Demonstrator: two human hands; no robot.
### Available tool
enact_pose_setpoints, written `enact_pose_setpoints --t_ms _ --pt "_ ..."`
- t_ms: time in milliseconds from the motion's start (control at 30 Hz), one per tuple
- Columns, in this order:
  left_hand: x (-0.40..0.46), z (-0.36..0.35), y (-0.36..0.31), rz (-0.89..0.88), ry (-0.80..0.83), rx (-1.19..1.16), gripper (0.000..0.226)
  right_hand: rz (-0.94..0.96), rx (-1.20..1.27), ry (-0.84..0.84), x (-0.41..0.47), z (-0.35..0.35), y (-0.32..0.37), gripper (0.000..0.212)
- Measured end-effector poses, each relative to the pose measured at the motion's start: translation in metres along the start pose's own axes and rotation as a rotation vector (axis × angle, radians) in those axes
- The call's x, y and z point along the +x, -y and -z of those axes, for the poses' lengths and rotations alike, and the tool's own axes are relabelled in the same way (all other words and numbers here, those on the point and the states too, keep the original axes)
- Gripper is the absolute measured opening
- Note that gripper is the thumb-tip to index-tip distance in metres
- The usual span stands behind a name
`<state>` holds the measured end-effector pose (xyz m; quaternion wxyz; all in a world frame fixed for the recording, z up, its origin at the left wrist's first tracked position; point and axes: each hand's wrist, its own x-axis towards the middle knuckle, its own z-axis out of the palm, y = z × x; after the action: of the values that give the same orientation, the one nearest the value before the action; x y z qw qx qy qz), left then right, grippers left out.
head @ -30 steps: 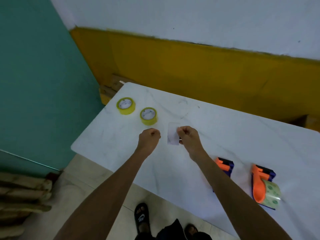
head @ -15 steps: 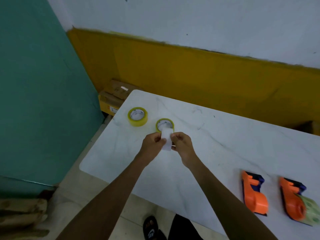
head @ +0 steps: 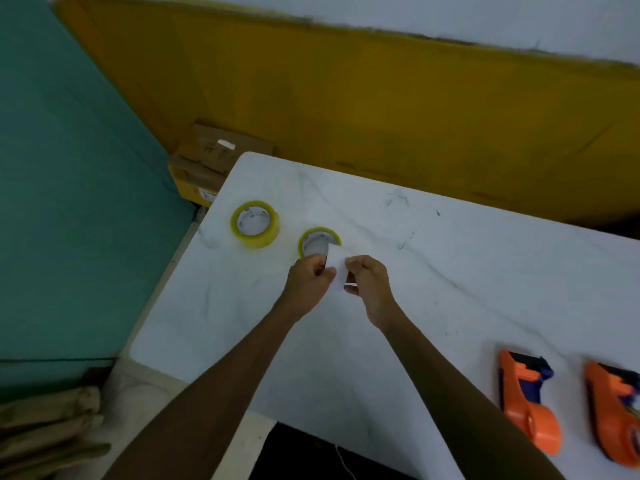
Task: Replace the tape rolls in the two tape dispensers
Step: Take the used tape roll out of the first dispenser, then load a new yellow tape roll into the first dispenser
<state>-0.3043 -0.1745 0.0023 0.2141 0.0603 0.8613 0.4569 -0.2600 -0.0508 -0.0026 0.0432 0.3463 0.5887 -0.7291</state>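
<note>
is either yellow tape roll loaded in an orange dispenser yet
No, both yellow tape rolls lie on the white table, far from the orange dispensers.

Your bench (head: 450, 271) looks like smooth, white marble-patterned laminate with faint grey veins. The two tape rolls (head: 255, 224) are glossy yellow film on paper-white cores. Both dispensers (head: 528, 410) are smooth orange plastic.

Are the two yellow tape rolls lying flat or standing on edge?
Lying flat: the left roll and right roll both show round open cores facing up on the table.
</note>
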Motion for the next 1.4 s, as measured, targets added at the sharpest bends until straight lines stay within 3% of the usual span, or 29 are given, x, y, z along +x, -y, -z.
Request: enact_pose_setpoints --t_ms 367,533,700,733,967,1100,1167,1400 --pt "0.043 -0.064 -0.025 -0.280 0.132 0.288 0.040 -0.069 -0.045 -0.257 0.043 0.060 -0.016 0.013" --pt "0.054 -0.074 -0.004 -0.404 0.205 0.544 0.015 -0.148 -0.109 -0.282 0.056 0.070 -0.032 0.017" --pt "0.068 -0.076 0.008 -0.537 0.256 0.856 0.003 -0.157 -0.125 -0.256 0.064 0.065 -0.038 0.017" --pt "0.070 -0.076 0.010 -0.529 0.263 0.885 0.009 -0.153 -0.131 -0.253 0.066 0.063 -0.039 0.016" --pt "0.070 -0.072 0.017 -0.675 0.099 0.789 0.010 -0.133 -0.169 -0.263 0.074 0.054 -0.039 0.014" --pt "0.073 -0.041 0.023 -0.448 -0.092 0.829 0.019 -0.129 -0.129 -0.284 0.069 0.056 -0.035 0.013" --pt "0.073 -0.025 0.034 -0.356 -0.082 0.883 0.027 -0.129 -0.113 -0.279 0.066 0.057 -0.033 0.013" --pt "0.075 -0.016 0.051 -0.365 -0.014 0.804 0.029 -0.122 -0.109 -0.286 0.057 0.055 -0.030 0.016"
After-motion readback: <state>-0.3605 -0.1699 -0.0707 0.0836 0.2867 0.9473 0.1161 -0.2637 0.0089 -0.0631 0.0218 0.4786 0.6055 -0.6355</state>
